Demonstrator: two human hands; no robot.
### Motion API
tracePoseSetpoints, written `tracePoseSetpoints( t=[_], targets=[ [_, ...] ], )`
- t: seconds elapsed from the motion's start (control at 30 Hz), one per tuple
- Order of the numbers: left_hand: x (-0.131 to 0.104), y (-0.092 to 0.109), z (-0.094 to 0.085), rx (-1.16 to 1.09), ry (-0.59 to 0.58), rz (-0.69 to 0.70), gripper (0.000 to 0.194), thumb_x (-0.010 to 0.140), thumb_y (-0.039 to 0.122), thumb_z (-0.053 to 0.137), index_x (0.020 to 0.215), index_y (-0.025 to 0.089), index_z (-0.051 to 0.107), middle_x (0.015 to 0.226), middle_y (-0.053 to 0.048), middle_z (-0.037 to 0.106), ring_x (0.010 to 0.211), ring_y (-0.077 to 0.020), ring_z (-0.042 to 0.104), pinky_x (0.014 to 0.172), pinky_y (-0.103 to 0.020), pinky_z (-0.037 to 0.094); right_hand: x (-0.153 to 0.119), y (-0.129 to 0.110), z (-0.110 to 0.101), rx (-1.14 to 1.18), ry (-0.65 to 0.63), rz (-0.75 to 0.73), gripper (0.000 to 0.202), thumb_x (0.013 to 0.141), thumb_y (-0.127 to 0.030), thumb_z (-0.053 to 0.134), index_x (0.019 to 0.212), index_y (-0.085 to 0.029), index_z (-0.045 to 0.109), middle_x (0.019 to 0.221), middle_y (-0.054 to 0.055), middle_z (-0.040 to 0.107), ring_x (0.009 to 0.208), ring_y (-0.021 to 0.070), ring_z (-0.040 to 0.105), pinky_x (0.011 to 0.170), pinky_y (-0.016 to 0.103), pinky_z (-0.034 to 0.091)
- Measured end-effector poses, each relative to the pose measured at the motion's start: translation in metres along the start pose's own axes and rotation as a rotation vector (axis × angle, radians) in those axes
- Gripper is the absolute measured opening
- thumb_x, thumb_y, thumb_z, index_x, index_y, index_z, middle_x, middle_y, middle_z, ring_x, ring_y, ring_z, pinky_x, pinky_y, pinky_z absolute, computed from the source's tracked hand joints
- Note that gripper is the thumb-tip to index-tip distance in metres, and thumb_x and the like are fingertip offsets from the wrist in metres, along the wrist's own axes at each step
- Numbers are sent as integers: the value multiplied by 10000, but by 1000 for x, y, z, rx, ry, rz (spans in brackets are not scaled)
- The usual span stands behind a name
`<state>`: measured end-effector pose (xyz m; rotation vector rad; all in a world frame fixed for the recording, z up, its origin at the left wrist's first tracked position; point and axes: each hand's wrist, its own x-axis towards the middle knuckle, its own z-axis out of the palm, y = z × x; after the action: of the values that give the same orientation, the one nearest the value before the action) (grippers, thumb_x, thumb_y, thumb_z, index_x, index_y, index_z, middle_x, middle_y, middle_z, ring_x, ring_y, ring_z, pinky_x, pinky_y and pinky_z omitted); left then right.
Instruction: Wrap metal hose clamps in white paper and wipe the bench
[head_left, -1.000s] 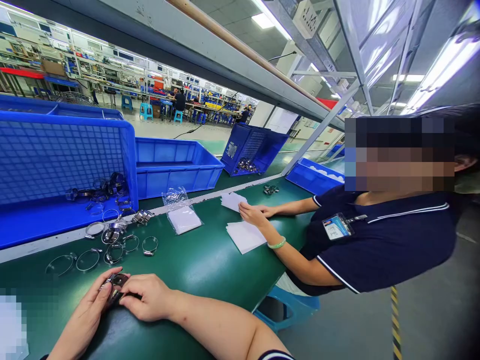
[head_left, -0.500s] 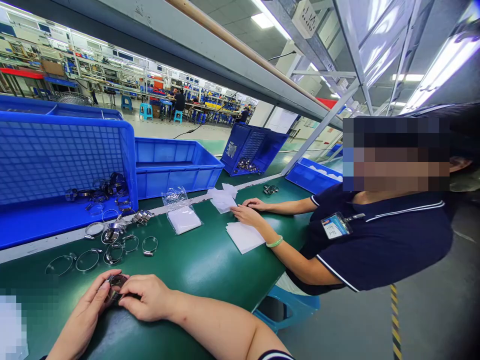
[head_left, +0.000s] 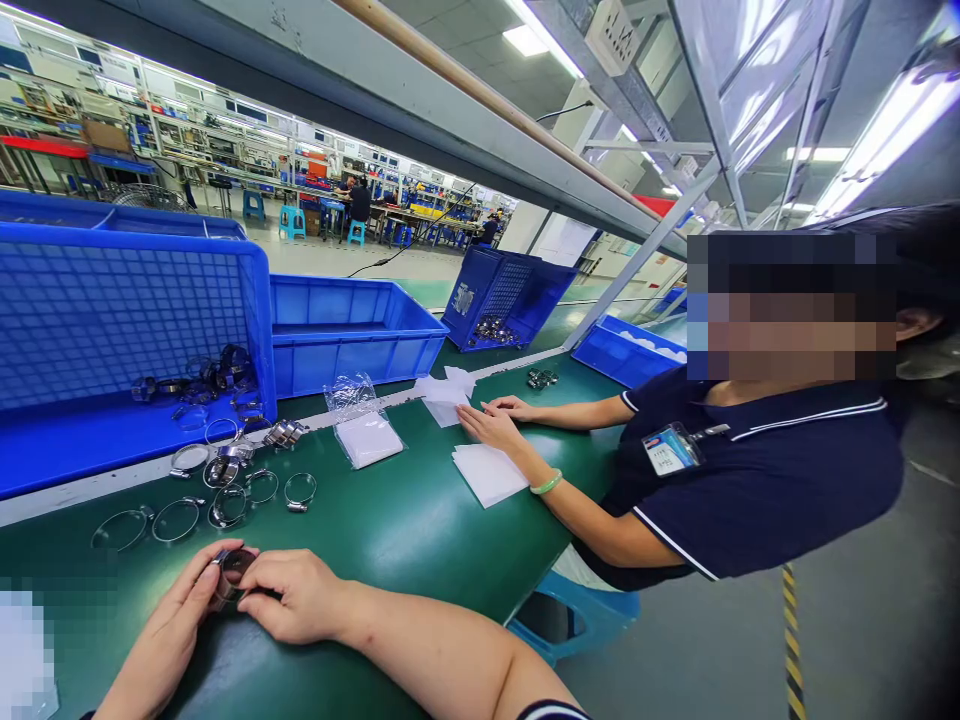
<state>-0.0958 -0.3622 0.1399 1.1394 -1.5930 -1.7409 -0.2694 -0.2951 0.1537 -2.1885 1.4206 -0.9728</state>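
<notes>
Near the table's front edge, my left hand (head_left: 180, 610) and my right hand (head_left: 292, 595) hold a metal hose clamp (head_left: 231, 578) between them. The left fingers wrap its far and left side, while the right thumb and fingers pinch its right side. Just beyond my hands, loose round clamps lie on the green table, among them one with its screw toward me (head_left: 300, 490) and a wide one (head_left: 176, 520). More clamps (head_left: 283, 433) are bunched by the pale table strip.
A big blue bin (head_left: 127, 320) with clamps stands at the left, beside another blue bin (head_left: 352, 355). A bagged white stack (head_left: 367, 438) lies mid-table. At right, a person's hands (head_left: 491, 425) touch thin white sheets near a paper stack (head_left: 491, 475). A metal beam crosses overhead.
The clamp between my hands has turned slightly. At right, the other person's nearer hand has shifted a little to the left over the white sheets.
</notes>
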Motion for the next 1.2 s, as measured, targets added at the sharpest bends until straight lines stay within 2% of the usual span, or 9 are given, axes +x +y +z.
tracePoseSetpoints(
  t=[0.2, 0.37, 0.53, 0.7, 0.97, 1.1, 1.2],
  targets=[
    [1, 1, 3, -44, 31, -12, 693, 721, 729, 516, 1210, 237, 518, 1241, -76, 602, 1167, -267, 542, 1044, -376, 423, -1, 0, 0, 6, 10, -10, 121, 847, -264, 559, 903, -175, 618, 936, 47, 692, 934, 130, 632, 887, 213, 481],
    [-1, 6, 5, -7, 56, 15, 703, 728, 734, 501, 1212, 225, 527, 1216, -94, 614, 1130, -287, 567, 1032, -422, 433, -1, -1, 0, 33, 34, -49, 134, 845, -255, 568, 930, -166, 621, 982, 55, 688, 973, 128, 622, 910, 206, 467],
    [-3, 8, 4, 22, 24, 31, 679, 732, 716, 516, 1202, 226, 535, 1248, -100, 599, 1170, -289, 541, 1095, -442, 356, -2, 3, 2, 15, 44, -41, 127, 849, -269, 558, 894, -165, 616, 928, 53, 688, 927, 132, 629, 888, 213, 480],
    [-3, 6, 3, -32, -40, 30, 663, 781, 681, 490, 1300, 270, 463, 1303, -69, 567, 1227, -258, 499, 1121, -413, 316, -2, 2, 1, 36, 59, -38, 127, 851, -275, 547, 886, -169, 608, 938, 57, 688, 923, 130, 628, 872, 213, 487],
    [-7, 17, 7, 27, -3, -10, 731, 742, 743, 471, 1286, 255, 485, 1275, -75, 582, 1201, -258, 507, 1110, -386, 320, -2, -2, -3, 15, -8, -49, 117, 865, -256, 536, 872, -168, 612, 921, 50, 683, 921, 119, 624, 876, 189, 475],
    [-5, 12, 5, 43, -20, 7, 681, 770, 716, 466, 1280, 264, 479, 1217, -57, 600, 1109, -227, 550, 1023, -326, 403, -1, -2, -4, 9, -13, -63, 114, 863, -251, 537, 852, -164, 609, 890, 47, 679, 892, 120, 624, 874, 188, 476],
    [-6, 12, 6, 39, 8, 21, 675, 769, 715, 470, 1247, 238, 489, 1043, -46, 642, 951, -203, 584, 918, -296, 462, -1, -3, -4, 6, -22, -53, 111, 863, -248, 535, 849, -164, 606, 889, 47, 678, 888, 120, 623, 878, 196, 476]
  ],
)
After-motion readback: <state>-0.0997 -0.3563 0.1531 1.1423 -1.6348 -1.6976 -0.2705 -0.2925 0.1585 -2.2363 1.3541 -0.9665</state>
